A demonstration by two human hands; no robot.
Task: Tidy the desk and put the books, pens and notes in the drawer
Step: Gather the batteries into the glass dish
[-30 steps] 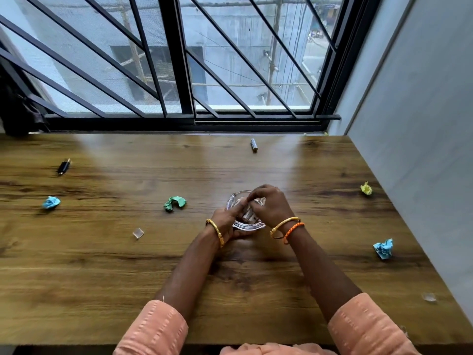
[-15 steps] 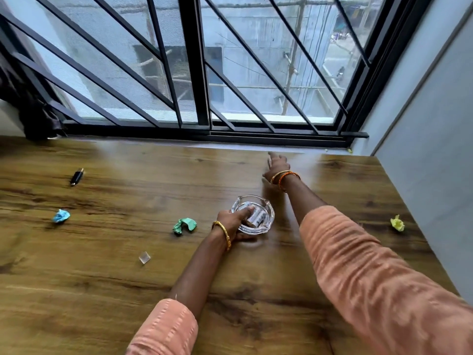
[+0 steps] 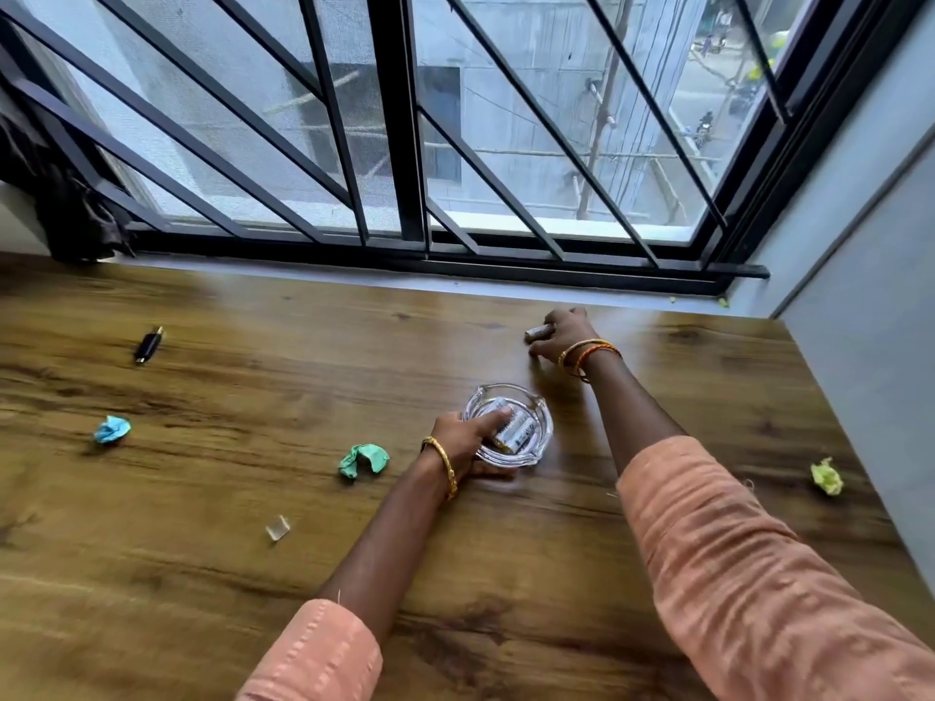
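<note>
On the wooden desk the left hand grips the near-left rim of a clear glass ashtray, thumb under the side and fingers curled over the edge, touching the batteries that lie inside it; at least 2 batteries show there. The right hand is stretched out toward the window sill, its fingers curled round a single battery that it pinches just above or on the desk; which of the 2 cannot be told. Crumpled notes lie scattered and apart: a green note just left of the left wrist, a blue note well off to the left, a yellow note near the right wall. A small black plug-like piece lies far left toward the window, and a small clear scrap lies beside the left forearm. Both sleeves are peach-coloured, bangles on both wrists
</note>
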